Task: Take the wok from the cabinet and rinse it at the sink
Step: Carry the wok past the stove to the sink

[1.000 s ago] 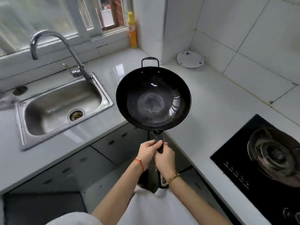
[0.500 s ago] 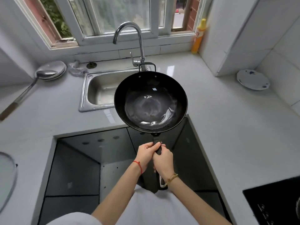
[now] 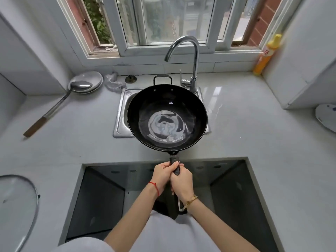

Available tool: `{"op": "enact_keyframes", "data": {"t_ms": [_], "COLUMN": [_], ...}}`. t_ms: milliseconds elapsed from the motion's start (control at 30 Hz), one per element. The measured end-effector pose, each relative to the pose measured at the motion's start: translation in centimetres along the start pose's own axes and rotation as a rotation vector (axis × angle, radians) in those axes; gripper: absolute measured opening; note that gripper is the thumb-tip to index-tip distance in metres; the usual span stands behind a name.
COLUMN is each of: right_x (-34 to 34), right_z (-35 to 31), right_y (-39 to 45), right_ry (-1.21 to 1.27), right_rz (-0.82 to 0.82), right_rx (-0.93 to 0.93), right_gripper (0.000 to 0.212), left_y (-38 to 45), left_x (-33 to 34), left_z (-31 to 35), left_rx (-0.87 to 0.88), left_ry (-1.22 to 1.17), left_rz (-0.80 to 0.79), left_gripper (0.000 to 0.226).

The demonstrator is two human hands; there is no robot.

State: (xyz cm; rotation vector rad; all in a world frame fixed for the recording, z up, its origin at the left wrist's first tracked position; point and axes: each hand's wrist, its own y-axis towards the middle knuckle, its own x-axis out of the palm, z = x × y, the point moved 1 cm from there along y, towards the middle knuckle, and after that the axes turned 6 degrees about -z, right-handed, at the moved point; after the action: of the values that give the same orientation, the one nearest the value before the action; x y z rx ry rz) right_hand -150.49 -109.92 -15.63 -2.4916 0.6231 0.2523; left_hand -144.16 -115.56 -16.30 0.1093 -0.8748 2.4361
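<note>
Two hands, left (image 3: 162,174) and right (image 3: 182,181), both grip the single long handle of one round black metal wok (image 3: 167,117), held over one steel sink (image 3: 121,115). One curved chrome tap (image 3: 193,57) stands behind it; one long-handled steel ladle (image 3: 60,104) lies on the grey counter (image 3: 254,135).

wok (image 3: 167,117): black, round, shiny inside, held level above the sink, long handle toward the person
sink (image 3: 121,113): steel basin, set in the grey counter, mostly hidden under the wok
</note>
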Motion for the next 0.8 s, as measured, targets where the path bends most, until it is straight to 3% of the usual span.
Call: {"op": "enact_keyframes", "data": {"t_ms": [400,800], "right_x": [6.6,8.3], "right_z": [-5.8,-6.2], "right_y": [8.4,12.9], "right_ry": [-0.052,-0.053], "right_rz": [0.032,0.033], "right_rx": [0.030,0.055], "right_gripper": [0.013,0.010], "left_y": [8.8,12.8], "left_x": [-7.7,-9.2], "left_z": [5.2,6.8], "left_rx": [-0.050,-0.138], "left_ry": [-0.009,-0.049], "left_rz": [-0.017,-0.048], "left_gripper": [0.014,0.015]}}
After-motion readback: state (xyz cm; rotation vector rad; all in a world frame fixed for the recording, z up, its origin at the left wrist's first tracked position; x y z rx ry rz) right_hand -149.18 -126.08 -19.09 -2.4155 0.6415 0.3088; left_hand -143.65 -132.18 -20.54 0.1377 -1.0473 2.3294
